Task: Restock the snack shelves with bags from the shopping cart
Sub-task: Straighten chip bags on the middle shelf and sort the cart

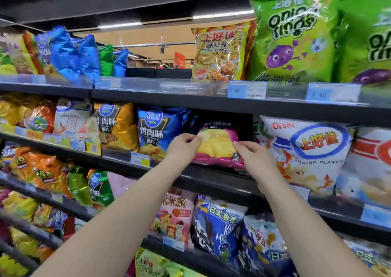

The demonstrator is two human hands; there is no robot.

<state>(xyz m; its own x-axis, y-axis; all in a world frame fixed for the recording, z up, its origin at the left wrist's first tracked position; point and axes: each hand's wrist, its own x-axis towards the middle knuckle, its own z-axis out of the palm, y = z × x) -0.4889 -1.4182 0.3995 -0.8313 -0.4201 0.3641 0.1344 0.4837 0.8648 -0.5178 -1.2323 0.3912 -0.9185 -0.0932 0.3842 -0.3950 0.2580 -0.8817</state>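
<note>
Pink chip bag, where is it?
In the head view the pink chip bag is on the second shelf down, between the blue bag and the white Oishi bag, held by the left hand and right hand.

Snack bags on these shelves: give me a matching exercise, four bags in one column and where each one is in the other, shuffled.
Bags
1. pink bag
2. green onion rings bag
3. white shrimp flakes bag
4. blue chip bag

Places
a. on the top shelf, at the right
b. just left of the pink bag
c. held by the left hand and the right hand
d. just right of the pink bag

Pairs: 1-c, 2-a, 3-d, 4-b
</note>
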